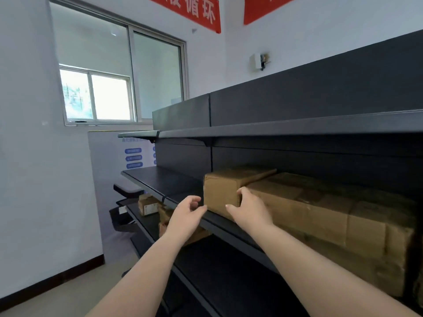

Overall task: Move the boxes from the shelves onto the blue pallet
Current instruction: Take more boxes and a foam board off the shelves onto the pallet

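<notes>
Brown cardboard boxes; dark grey shelves; red banners; white walls.

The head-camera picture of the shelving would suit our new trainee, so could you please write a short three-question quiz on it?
1. True or false: the right hand touches the cardboard box at the left end of the row on the middle shelf.
2. Multiple choice: where is the left hand? A) flat on top of that box; B) open, at the shelf's front edge just left of the box; C) on the top shelf.
3. Fill in: the small boxes at the far end sit on a shelf ______ the one being reached into.

Key: 1 true; 2 B; 3 below.
</notes>
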